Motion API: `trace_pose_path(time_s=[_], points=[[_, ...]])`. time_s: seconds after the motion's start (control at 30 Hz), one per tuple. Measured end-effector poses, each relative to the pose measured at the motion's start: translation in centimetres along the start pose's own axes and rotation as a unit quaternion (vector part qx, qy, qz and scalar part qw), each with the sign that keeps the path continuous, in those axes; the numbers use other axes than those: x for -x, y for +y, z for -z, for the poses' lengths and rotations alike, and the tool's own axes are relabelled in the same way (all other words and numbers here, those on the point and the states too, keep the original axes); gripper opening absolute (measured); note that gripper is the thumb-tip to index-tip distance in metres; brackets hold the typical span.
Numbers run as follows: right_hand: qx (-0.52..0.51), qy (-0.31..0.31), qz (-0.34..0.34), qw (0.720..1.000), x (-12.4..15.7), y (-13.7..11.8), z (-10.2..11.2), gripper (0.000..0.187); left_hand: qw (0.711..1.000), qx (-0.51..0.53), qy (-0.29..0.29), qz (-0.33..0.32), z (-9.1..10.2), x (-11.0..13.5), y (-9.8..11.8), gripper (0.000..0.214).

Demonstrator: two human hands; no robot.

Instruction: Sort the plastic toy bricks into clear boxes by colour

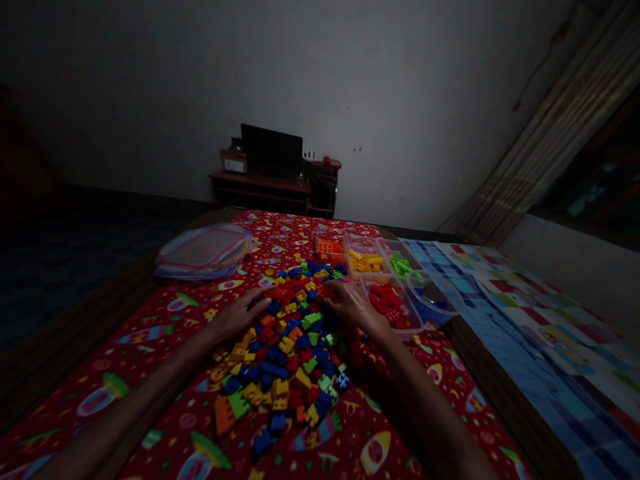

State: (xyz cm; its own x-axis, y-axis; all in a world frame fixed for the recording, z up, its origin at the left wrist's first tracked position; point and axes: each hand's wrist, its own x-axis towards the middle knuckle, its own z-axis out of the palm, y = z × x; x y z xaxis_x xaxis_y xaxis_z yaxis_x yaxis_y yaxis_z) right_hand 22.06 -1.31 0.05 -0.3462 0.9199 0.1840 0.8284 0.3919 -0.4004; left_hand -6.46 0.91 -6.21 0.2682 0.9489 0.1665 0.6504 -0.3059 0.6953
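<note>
A pile of mixed toy building bricks [287,347], in blue, yellow, red, green and orange, spreads over a red patterned cloth. At the pile's left edge is my left hand [243,313], thumb and fingers apart, close to some orange-red bricks; nothing shows clearly in its grasp. My right hand [347,303] reaches into the right side of the pile with its fingers curled together. An orange-red brick [325,289] shows at those fingertips, partly hidden by them. The light is dim, so small details around both hands are hard to make out.
Clear plastic containers right of the pile hold sorted bricks: orange [330,249], yellow [365,261], green [400,264], red [385,300] and blue [427,301]. Stacked lids [205,250] lie at the left. Beyond stands a desk [260,183] with a monitor [271,150].
</note>
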Motion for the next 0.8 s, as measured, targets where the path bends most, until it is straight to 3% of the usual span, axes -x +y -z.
trace_pose_path(time_s=[0.23, 0.43, 0.8], points=[[0.038, 0.037, 0.039, 0.998, 0.5, -0.4, -0.1, 0.034, 0.995, -0.065, 0.036, -0.071, 0.0, -0.1, 3.0, 0.054], [0.005, 0.052, 0.067, 0.996, 0.5, 0.7, 0.0, 0.026, 0.996, -0.043, 0.003, -0.079, 0.2, -1.0, 5.6, 0.043], [0.012, 0.097, 0.049, 0.994, 0.9, 0.8, 1.1, 0.022, 0.987, -0.076, 0.021, -0.143, -0.9, -3.1, 8.9, 0.029]])
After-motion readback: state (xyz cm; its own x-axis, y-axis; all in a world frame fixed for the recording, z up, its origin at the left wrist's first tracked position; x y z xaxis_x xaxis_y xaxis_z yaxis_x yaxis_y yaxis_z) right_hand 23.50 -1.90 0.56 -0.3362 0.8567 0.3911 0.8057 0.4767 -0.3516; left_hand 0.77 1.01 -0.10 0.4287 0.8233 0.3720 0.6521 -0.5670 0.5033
